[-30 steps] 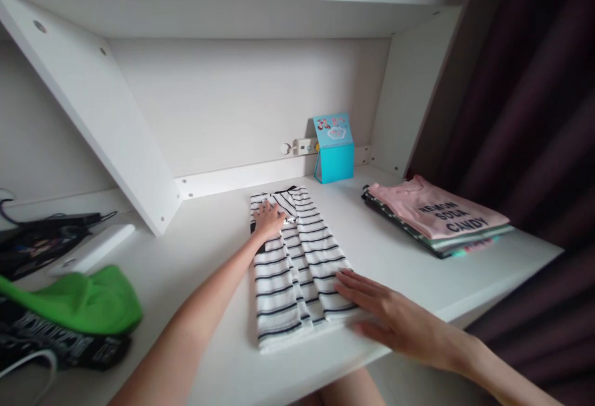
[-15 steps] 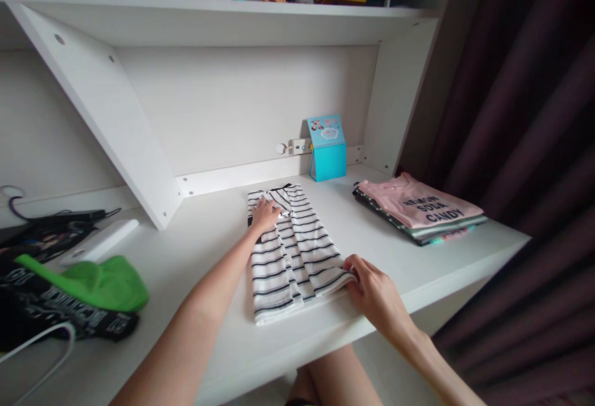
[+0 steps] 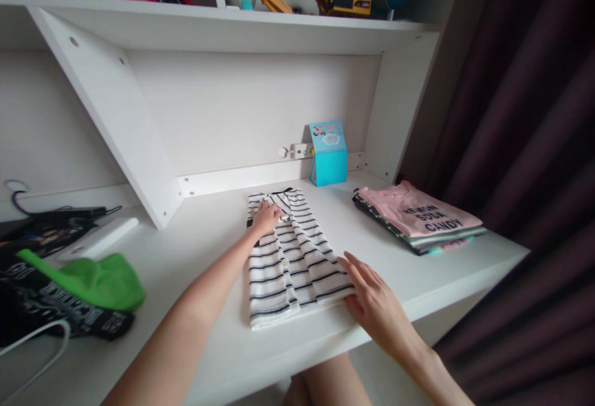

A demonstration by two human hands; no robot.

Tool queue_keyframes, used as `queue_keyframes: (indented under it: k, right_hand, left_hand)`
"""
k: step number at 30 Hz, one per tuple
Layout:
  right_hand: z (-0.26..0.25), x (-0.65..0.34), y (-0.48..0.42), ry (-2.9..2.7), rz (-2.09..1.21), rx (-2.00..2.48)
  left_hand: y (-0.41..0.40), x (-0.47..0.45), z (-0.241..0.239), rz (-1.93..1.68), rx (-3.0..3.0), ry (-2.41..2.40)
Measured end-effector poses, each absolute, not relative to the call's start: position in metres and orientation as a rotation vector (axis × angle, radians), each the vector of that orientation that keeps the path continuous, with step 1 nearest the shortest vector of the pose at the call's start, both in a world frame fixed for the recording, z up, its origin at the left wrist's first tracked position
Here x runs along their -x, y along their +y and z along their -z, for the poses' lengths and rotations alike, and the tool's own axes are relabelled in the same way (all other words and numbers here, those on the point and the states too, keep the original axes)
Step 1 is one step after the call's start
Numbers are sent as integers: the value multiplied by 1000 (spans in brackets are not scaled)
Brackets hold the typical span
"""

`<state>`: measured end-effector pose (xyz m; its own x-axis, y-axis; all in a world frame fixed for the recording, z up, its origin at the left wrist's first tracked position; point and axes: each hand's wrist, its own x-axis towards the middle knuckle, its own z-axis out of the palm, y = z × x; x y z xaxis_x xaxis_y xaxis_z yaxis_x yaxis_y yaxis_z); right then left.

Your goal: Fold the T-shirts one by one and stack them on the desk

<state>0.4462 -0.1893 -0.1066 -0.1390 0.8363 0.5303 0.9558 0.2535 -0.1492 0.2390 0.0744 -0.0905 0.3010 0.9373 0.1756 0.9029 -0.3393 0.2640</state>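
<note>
A white garment with black stripes (image 3: 302, 257), partly folded into a long shape, lies flat on the white desk, its dark-trimmed neck end toward the back. Near that end, my left hand (image 3: 266, 217) rests on the cloth with its fingers spread. At the garment's front right corner is my right hand (image 3: 369, 291); its fingers are stretched out and apart, touching the cloth's edge. To the right sits a stack of folded clothes, a pink shirt with dark lettering (image 3: 421, 207) on top.
A blue desk calendar (image 3: 330, 164) stands at the back beside a wall socket (image 3: 302, 150). Green cloth (image 3: 100, 282), black clothing and a white cable (image 3: 65, 338) lie on the left. A shelf (image 3: 279, 25) with toys hangs above; a dark curtain (image 3: 525, 164) borders the right.
My right hand has loosened from the garment's front right corner and its fingers have straightened. That corner now lies flatter. My left hand stays in place on the cloth.
</note>
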Motion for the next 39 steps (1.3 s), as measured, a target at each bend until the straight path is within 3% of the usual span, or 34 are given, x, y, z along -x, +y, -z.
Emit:
queue_keyframes:
  k: [5, 9, 15, 24, 30, 35, 39]
  right_hand:
    - [101, -438, -181, -1970, 133, 1737]
    - [97, -430, -178, -1896, 204, 1820]
    - [98, -434, -182, -1911, 405, 1624]
    - [93, -453, -191, -2325, 26, 1312]
    - [85, -455, -194, -2369, -77, 1252]
    - [82, -465, -199, -2513, -192, 1250]
    - [92, -470, -206, -2487, -112, 1253]
  left_hand:
    - [54, -244, 81, -368, -2596, 1379]
    - [41, -250, 84, -371, -2737, 1107]
    - [35, -252, 89, -424, -2776, 1134]
    - [-25, -241, 53, 21, -2767, 996]
    - [-98, -218, 48, -14, -2705, 801]
    - [-145, -187, 38, 142, -2619, 959]
    - [-173, -159, 51, 65, -2570, 1075]
